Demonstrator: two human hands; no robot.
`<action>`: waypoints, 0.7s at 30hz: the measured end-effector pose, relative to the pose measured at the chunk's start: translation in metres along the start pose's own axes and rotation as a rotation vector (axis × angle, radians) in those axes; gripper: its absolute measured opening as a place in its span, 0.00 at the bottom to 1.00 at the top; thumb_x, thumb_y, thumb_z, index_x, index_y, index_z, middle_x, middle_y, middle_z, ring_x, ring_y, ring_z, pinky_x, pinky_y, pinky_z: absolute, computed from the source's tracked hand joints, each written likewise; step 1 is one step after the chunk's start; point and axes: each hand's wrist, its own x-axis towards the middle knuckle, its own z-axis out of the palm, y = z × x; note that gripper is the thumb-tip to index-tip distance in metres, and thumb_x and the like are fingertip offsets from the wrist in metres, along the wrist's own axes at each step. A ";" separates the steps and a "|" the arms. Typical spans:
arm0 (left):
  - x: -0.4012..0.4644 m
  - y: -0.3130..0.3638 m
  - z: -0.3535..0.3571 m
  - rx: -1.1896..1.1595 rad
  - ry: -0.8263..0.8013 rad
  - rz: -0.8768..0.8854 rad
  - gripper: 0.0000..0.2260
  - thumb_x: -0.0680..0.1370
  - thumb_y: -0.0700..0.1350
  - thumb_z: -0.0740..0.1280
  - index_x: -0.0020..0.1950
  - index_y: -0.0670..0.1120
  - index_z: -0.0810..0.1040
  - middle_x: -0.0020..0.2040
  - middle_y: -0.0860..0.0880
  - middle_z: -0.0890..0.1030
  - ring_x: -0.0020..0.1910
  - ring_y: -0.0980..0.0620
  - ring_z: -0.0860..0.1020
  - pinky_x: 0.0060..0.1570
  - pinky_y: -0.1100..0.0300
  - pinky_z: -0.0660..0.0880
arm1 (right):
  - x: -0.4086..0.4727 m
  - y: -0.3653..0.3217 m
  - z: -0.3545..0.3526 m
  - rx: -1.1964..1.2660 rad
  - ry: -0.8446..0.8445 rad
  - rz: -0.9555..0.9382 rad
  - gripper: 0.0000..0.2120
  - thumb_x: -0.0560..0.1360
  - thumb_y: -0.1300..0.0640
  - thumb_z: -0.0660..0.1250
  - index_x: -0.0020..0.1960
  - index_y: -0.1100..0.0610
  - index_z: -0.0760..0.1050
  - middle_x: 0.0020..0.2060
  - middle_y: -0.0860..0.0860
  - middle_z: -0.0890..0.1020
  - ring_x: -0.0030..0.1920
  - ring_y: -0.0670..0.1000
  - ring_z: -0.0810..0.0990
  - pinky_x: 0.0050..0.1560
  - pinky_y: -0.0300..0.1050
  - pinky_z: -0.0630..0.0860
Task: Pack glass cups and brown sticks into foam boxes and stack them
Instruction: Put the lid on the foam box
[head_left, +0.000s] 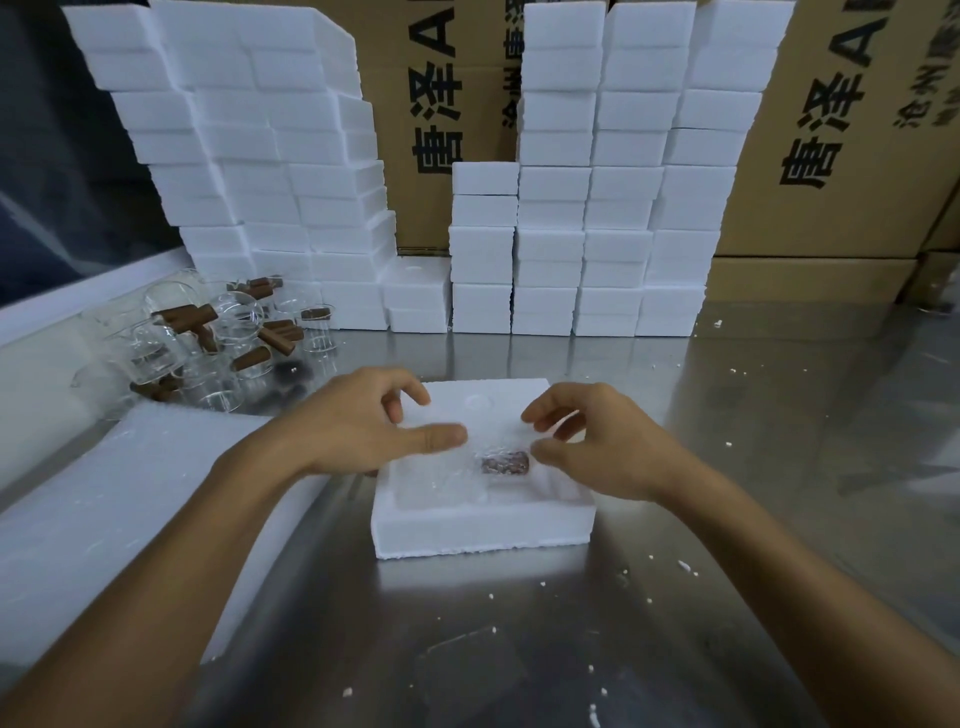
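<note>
An open white foam box (483, 525) lies on the steel table in front of me. In its hollow lies a clear glass cup (457, 467) with a brown stick (505, 462) inside it. My left hand (363, 421) hovers over the box's left side with fingers loosely spread and thumb pointing right. Over the right side hangs my right hand (597, 441), fingers loosely curled just above the stick; neither hand grips anything. A heap of glass cups (228, 332) and brown sticks (187, 317) lies at the far left.
Tall stacks of white foam boxes (613, 208) stand along the back, more at the back left (260, 156), before brown cartons (831, 130). A foam sheet (104, 519) lies at the near left. Foam crumbs dot the steel table (519, 649).
</note>
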 end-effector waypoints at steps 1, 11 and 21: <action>0.003 -0.004 0.000 -0.024 0.061 -0.019 0.36 0.54 0.77 0.65 0.54 0.57 0.76 0.47 0.50 0.78 0.42 0.50 0.82 0.44 0.49 0.83 | 0.001 0.002 0.000 0.012 0.036 0.005 0.10 0.74 0.54 0.72 0.52 0.43 0.76 0.50 0.42 0.80 0.48 0.42 0.79 0.43 0.31 0.73; 0.020 -0.033 0.022 -0.545 0.164 -0.297 0.27 0.73 0.62 0.71 0.66 0.51 0.72 0.58 0.48 0.81 0.51 0.49 0.82 0.45 0.55 0.79 | 0.003 0.015 0.014 0.404 0.020 0.246 0.23 0.78 0.41 0.67 0.70 0.44 0.67 0.61 0.47 0.76 0.54 0.41 0.78 0.43 0.34 0.72; -0.005 -0.004 -0.032 -0.745 0.172 -0.120 0.46 0.52 0.60 0.84 0.67 0.46 0.74 0.51 0.47 0.86 0.42 0.49 0.85 0.34 0.60 0.81 | -0.001 -0.019 -0.029 0.460 0.235 0.182 0.26 0.71 0.33 0.69 0.64 0.45 0.74 0.49 0.46 0.82 0.40 0.40 0.83 0.39 0.38 0.78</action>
